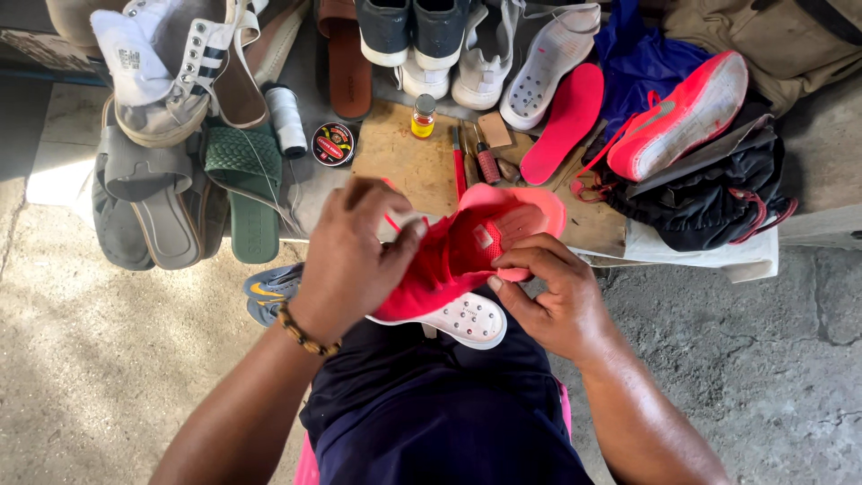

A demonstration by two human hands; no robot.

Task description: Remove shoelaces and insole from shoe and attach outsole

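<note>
The wooden board [404, 157] lies at the middle of the low surface [808, 229], and shoes crowd it on 3 sides: grey sandals [148, 202] and a green sandal [247, 184] to its left, white sneakers [489, 54] behind it, a loose pink insole [564, 121] and a second red sneaker [681, 115] to its right. Open room is only on the concrete floor [90, 359], left and right of the person's lap, in front of the board.

A round black tin [333, 144] with a red and yellow label sits at the board's left edge. A small bottle [423, 116] with yellow liquid stands on the board's far edge. A white spool [287, 119] stands left of the tin.

Just in front of the board, over the lap, is the red sneaker [458, 260], white sole down. The left hand [355, 256] curls closed around its toe end; the right hand [552, 296] pinches its collar with fingers narrowly closed.
</note>
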